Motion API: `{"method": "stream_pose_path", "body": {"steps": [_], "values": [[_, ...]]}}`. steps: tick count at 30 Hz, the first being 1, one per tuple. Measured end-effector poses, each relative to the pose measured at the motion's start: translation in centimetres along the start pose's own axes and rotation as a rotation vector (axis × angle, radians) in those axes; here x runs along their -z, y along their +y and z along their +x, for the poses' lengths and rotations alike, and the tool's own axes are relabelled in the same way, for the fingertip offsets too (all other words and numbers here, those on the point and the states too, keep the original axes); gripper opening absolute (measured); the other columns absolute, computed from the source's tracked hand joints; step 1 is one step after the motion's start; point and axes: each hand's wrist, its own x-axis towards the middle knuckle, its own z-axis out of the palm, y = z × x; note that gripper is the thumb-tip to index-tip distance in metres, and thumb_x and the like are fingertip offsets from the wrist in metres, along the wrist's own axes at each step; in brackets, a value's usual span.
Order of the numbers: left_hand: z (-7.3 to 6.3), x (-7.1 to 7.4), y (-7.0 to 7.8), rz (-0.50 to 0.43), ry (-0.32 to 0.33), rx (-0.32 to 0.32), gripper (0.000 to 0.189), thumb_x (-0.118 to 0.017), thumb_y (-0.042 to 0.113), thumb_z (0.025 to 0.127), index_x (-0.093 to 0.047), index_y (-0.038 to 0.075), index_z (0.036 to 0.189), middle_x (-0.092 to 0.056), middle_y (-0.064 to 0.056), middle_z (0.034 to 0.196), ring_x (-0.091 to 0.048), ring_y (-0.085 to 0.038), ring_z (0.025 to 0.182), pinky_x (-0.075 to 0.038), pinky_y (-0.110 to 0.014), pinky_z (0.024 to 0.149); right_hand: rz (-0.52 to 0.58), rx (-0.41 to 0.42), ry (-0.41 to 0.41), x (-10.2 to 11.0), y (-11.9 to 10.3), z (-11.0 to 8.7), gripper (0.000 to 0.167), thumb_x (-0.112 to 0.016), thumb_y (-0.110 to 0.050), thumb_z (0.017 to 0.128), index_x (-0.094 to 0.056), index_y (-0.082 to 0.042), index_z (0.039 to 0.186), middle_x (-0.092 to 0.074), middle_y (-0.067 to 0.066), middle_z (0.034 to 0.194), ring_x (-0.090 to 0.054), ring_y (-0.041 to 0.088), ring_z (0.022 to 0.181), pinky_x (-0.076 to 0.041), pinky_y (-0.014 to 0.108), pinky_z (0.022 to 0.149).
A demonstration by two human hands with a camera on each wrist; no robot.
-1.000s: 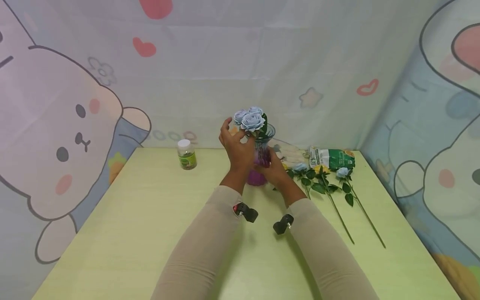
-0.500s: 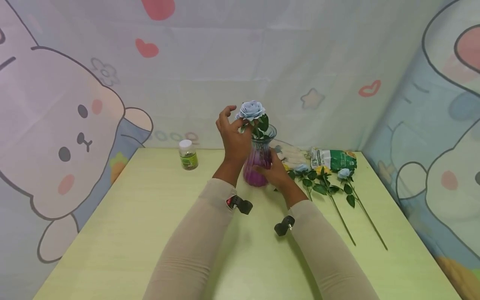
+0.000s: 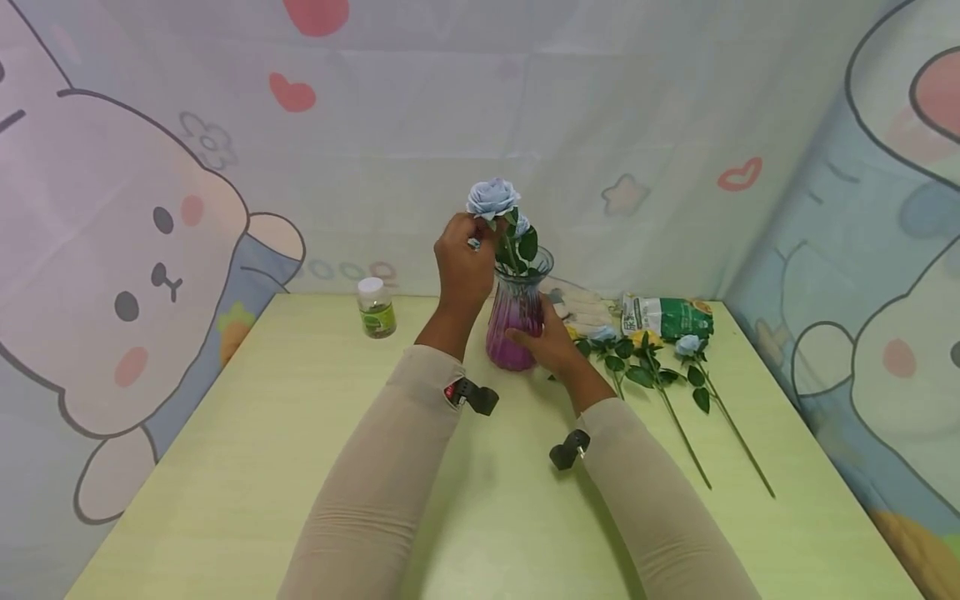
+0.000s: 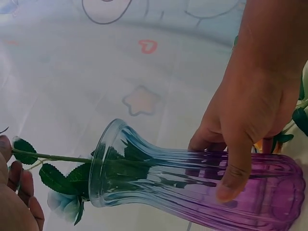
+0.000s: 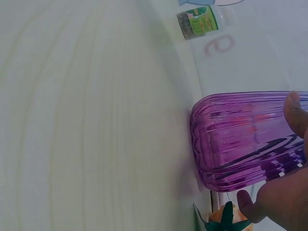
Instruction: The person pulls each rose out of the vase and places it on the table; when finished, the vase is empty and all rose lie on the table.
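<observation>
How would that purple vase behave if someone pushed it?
The see-through, shiny vase looks like glass, so it may be fragile. Its glossy wall could be slippery, though ridged. Tall, with a blue rose above its rim, it might tip if pushed high up without the right hand holding it.

Both arms reached forward, converging! Up high, the left hand had its fingers curled in a pinch, while lower down the right hand gripped, thumb set apart from its fingers.
</observation>
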Motion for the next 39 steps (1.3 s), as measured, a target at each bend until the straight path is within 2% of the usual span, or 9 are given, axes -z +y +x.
{"method": "stream_pose_path", "body": {"steps": [4,8,10,15,21,27,33,36,39], "values": [[0.2,0.0,0.3,-0.066,-0.007,0.039,0.022,-0.074,0.015,0.105,-0.075,-0.007,0.103,-0.080,-0.023,0.102,-0.079,-0.038,0.085,-0.064,-0.036,0.076,-0.001,0.004,-0.001,0.0,0.0,0.0,0.108,-0.080,-0.035,0.101,-0.006,-0.016,0.177,-0.024,0.017,0.182,-0.023,0.037,0.170,-0.021,0.056,0.139],[0.5,0.0,0.4,-0.142,-0.015,0.080,0.022,-0.072,0.015,0.107,-0.075,-0.007,0.109,-0.081,-0.025,0.099,-0.080,-0.039,0.083,-0.062,-0.027,0.075,0.005,-0.004,-0.007,0.0,0.1,0.1,0.109,-0.080,-0.035,0.101,-0.004,-0.016,0.177,-0.023,0.017,0.182,-0.022,0.038,0.171,-0.021,0.057,0.139],[0.6,-0.1,0.4,-0.162,-0.019,0.083,0.022,-0.070,0.015,0.108,-0.075,-0.006,0.111,-0.081,-0.025,0.098,-0.080,-0.039,0.084,-0.063,-0.028,0.077,0.005,-0.010,-0.008,0.0,0.1,0.0,0.110,-0.080,-0.036,0.101,-0.004,-0.016,0.177,-0.022,0.017,0.183,-0.022,0.038,0.171,-0.022,0.057,0.139],[0.8,0.0,0.4,-0.154,-0.029,0.066,0.021,-0.068,0.016,0.109,-0.073,-0.005,0.111,-0.081,-0.024,0.099,-0.079,-0.037,0.088,-0.066,-0.036,0.082,0.001,-0.014,-0.005,-0.1,0.0,0.0,0.110,-0.080,-0.037,0.101,-0.004,-0.015,0.177,-0.021,0.018,0.183,-0.021,0.038,0.171,-0.021,0.057,0.139],[1.1,0.1,0.6,-0.115,-0.060,0.088,0.019,-0.064,0.015,0.111,-0.069,-0.003,0.108,-0.078,-0.022,0.097,-0.077,-0.033,0.094,-0.062,-0.033,0.083,-0.003,-0.011,-0.006,-0.1,0.1,-0.1,0.110,-0.080,-0.036,0.102,-0.002,-0.015,0.177,-0.019,0.017,0.184,-0.019,0.038,0.171,-0.018,0.056,0.140],[1.6,0.2,0.9,-0.145,-0.085,0.087,0.022,-0.059,0.018,0.114,-0.070,0.000,0.120,-0.081,-0.021,0.101,-0.077,-0.031,0.094,-0.062,-0.029,0.079,-0.023,0.013,-0.003,0.1,0.0,-0.1,0.109,-0.079,-0.038,0.102,-0.002,-0.015,0.177,-0.020,0.019,0.183,-0.021,0.039,0.171,-0.020,0.057,0.139],[1.9,0.3,1.1,-0.276,-0.091,0.123,0.022,-0.062,0.018,0.113,-0.072,0.000,0.122,-0.080,-0.025,0.101,-0.077,-0.032,0.093,-0.068,-0.029,0.073,-0.029,0.018,-0.003,-0.1,0.2,-0.2,0.109,-0.078,-0.037,0.103,-0.002,-0.012,0.177,-0.020,0.020,0.183,-0.020,0.039,0.171,-0.019,0.056,0.140],[2.2,0.5,1.5,-0.337,-0.097,0.120,0.022,-0.063,0.014,0.112,-0.071,-0.004,0.122,-0.078,-0.029,0.101,-0.078,-0.025,0.090,-0.069,-0.031,0.076,-0.042,0.022,0.000,-0.1,0.3,-0.3,0.109,-0.078,-0.037,0.103,-0.002,-0.011,0.176,-0.020,0.020,0.183,-0.020,0.039,0.171,-0.019,0.056,0.140],[2.7,0.7,1.9,-0.357,-0.090,0.101,0.022,-0.063,0.012,0.111,-0.072,-0.006,0.119,-0.077,-0.025,0.096,-0.076,-0.016,0.087,-0.069,-0.030,0.077,-0.044,0.032,0.005,-0.1,0.3,-0.2,0.109,-0.078,-0.038,0.103,-0.003,-0.011,0.177,-0.021,0.019,0.183,-0.020,0.038,0.171,-0.019,0.056,0.140]]}}
